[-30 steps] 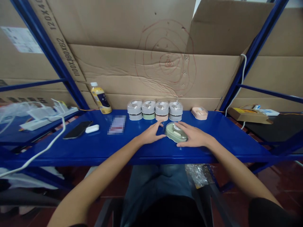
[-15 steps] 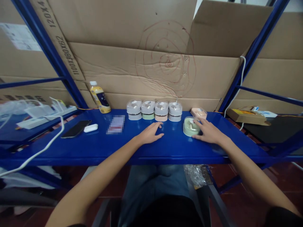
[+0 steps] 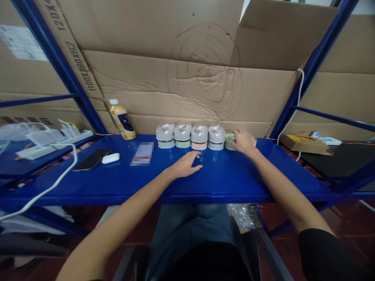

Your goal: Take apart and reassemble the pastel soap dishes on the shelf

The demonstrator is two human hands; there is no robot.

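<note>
Fingers of the right hand [image 3: 243, 139] curl against the pale green plastic container [image 3: 230, 141]; whether they grip it or merely touch it, we cannot tell. It stands just beside the round grey-lidded row [image 3: 199, 133] on the glossy blue steel shelf [image 3: 234, 175]. Left hand [image 3: 186, 165] lies open, holding nothing. We judge that a careless sideways push could topple that row, and the smooth enamel offers little friction.

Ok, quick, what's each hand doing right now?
Left hand: open, resting on the blue metal shelf, holding nothing.
Right hand: curled against the green container; cannot tell whether it is gripping.
</note>
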